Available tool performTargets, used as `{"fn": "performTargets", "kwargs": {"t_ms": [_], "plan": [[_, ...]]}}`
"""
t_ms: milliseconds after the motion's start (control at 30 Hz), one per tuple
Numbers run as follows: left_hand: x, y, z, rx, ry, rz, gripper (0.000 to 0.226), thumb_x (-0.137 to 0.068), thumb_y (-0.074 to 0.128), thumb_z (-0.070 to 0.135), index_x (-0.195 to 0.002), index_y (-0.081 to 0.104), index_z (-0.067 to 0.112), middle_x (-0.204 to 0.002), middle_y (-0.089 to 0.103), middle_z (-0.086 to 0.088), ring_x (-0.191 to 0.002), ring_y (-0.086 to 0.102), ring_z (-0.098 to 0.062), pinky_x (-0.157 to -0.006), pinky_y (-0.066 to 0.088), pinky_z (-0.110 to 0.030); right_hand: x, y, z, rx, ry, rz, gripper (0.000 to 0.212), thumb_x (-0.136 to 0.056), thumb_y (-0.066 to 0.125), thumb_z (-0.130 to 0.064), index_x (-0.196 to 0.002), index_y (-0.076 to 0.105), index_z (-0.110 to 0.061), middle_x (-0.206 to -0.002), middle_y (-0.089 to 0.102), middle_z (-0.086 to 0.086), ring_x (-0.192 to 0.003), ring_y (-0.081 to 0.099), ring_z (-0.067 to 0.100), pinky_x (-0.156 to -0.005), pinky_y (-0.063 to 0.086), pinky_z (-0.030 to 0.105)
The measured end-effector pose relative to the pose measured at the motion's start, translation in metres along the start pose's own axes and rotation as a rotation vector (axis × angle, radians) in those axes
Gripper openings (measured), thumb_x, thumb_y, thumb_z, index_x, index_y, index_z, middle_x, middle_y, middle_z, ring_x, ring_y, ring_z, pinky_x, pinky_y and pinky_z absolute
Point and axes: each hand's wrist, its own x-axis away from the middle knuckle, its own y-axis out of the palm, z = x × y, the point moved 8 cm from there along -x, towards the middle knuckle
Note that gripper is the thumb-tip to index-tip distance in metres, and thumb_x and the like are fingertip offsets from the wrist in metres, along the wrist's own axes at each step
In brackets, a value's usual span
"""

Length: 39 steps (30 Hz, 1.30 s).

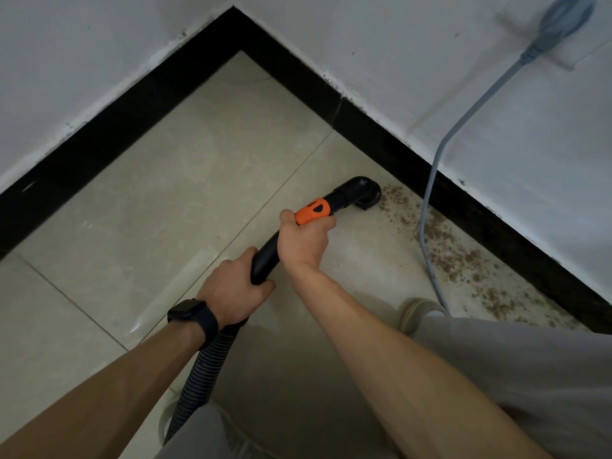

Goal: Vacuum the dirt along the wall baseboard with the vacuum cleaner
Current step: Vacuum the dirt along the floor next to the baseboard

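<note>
A black vacuum wand with an orange collar [313, 211] ends in a bent black nozzle [366, 193] that touches the tiled floor at the near end of a strip of brown dirt [443, 246]. The dirt runs along the black baseboard [410, 154] of the right wall. My right hand [304, 238] grips the wand just behind the orange collar. My left hand [235, 288], with a dark watch on the wrist, grips the wand's lower end where the ribbed black hose [205, 366] begins.
A grey power cord [427, 207] hangs from a plug [563, 14] in the right wall and lies across the dirt strip. The two walls meet in a corner [233, 11] at the top. My right shoe [415, 314] stands near the cord.
</note>
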Motion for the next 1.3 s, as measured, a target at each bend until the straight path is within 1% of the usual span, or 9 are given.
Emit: {"fn": "performTargets", "kwargs": {"t_ms": [100, 167, 233, 333, 467, 767, 933, 1033, 1300], "plan": [[-0.006, 0.003, 0.004, 0.026, 0.006, 0.004, 0.026, -0.078, 0.065, 0.035, -0.077, 0.039, 0.029, -0.063, 0.059, -0.001, -0.051, 0.057, -0.016, -0.044, 0.036, -0.026, -0.007, -0.004, -0.004, 0.001, 0.002, 0.008, 0.039, -0.094, 0.066, -0.022, -0.117, 0.035, -0.014, -0.086, 0.057, -0.004, -0.069, 0.057, 0.005, -0.048, 0.039, 0.009], [-0.009, 0.006, 0.007, 0.033, 0.011, 0.000, 0.025, -0.076, 0.063, 0.038, -0.077, 0.039, 0.030, -0.063, 0.058, 0.000, -0.051, 0.057, -0.016, -0.045, 0.036, -0.026, -0.011, -0.007, -0.006, -0.006, 0.000, 0.014, 0.040, -0.094, 0.066, -0.021, -0.119, 0.036, -0.013, -0.086, 0.057, -0.004, -0.069, 0.057, 0.006, -0.045, 0.039, 0.007], [-0.013, 0.007, 0.010, 0.029, 0.013, 0.000, 0.025, -0.074, 0.061, 0.040, -0.077, 0.039, 0.030, -0.063, 0.058, 0.000, -0.052, 0.057, -0.017, -0.045, 0.036, -0.026, -0.015, -0.009, -0.007, -0.006, 0.001, 0.017, 0.040, -0.094, 0.066, -0.021, -0.119, 0.036, -0.014, -0.086, 0.057, -0.005, -0.069, 0.057, 0.006, -0.047, 0.039, 0.010], [-0.018, 0.009, 0.013, 0.021, 0.012, 0.000, 0.025, -0.076, 0.062, 0.038, -0.077, 0.039, 0.030, -0.063, 0.058, 0.001, -0.051, 0.056, -0.015, -0.043, 0.034, -0.025, -0.019, -0.011, -0.008, -0.016, 0.002, 0.020, 0.041, -0.094, 0.066, -0.021, -0.120, 0.036, -0.015, -0.087, 0.057, -0.005, -0.070, 0.057, 0.005, -0.048, 0.039, 0.010], [-0.023, 0.009, 0.018, 0.022, 0.008, 0.003, 0.025, -0.078, 0.064, 0.035, -0.078, 0.040, 0.030, -0.064, 0.059, 0.001, -0.051, 0.057, -0.015, -0.043, 0.034, -0.024, -0.024, -0.014, -0.011, -0.028, 0.005, 0.025, 0.045, -0.093, 0.067, -0.020, -0.126, 0.038, -0.010, -0.088, 0.057, -0.002, -0.069, 0.057, 0.007, -0.042, 0.038, 0.006], [-0.037, 0.010, 0.034, -0.012, 0.015, 0.006, 0.027, -0.080, 0.064, 0.037, -0.080, 0.038, 0.029, -0.067, 0.060, -0.001, -0.054, 0.058, -0.019, -0.046, 0.040, -0.027, -0.041, -0.023, -0.021, -0.033, -0.007, 0.025, 0.042, -0.093, 0.067, -0.020, -0.123, 0.039, -0.010, -0.088, 0.056, -0.003, -0.070, 0.056, 0.007, -0.043, 0.038, 0.006], [-0.037, 0.008, 0.037, -0.046, 0.029, 0.027, 0.026, -0.080, 0.064, 0.037, -0.085, 0.039, 0.029, -0.066, 0.058, 0.002, -0.053, 0.056, -0.016, -0.045, 0.035, -0.026, -0.043, -0.024, -0.020, -0.035, -0.003, 0.017, 0.043, -0.093, 0.068, -0.021, -0.122, 0.037, -0.012, -0.089, 0.057, -0.002, -0.071, 0.057, 0.007, -0.043, 0.038, 0.005], [-0.037, 0.009, 0.038, -0.029, 0.040, 0.014, 0.027, -0.081, 0.064, 0.036, -0.084, 0.039, 0.029, -0.067, 0.058, 0.000, -0.053, 0.056, -0.017, -0.045, 0.034, -0.025, -0.042, -0.025, -0.020, -0.041, -0.002, 0.019, 0.045, -0.094, 0.067, -0.021, -0.126, 0.038, -0.009, -0.089, 0.056, -0.002, -0.071, 0.056, 0.007, -0.043, 0.037, 0.005], [-0.024, 0.002, 0.024, -0.034, 0.062, -0.045, 0.026, -0.082, 0.066, 0.032, -0.085, 0.041, 0.025, -0.067, 0.060, -0.003, -0.053, 0.058, -0.019, -0.046, 0.045, -0.031, -0.021, -0.018, -0.011, -0.046, 0.030, 0.027, 0.051, -0.095, 0.067, -0.023, -0.132, 0.036, -0.008, -0.091, 0.058, -0.003, -0.072, 0.057, 0.006, -0.046, 0.041, 0.007]]}}
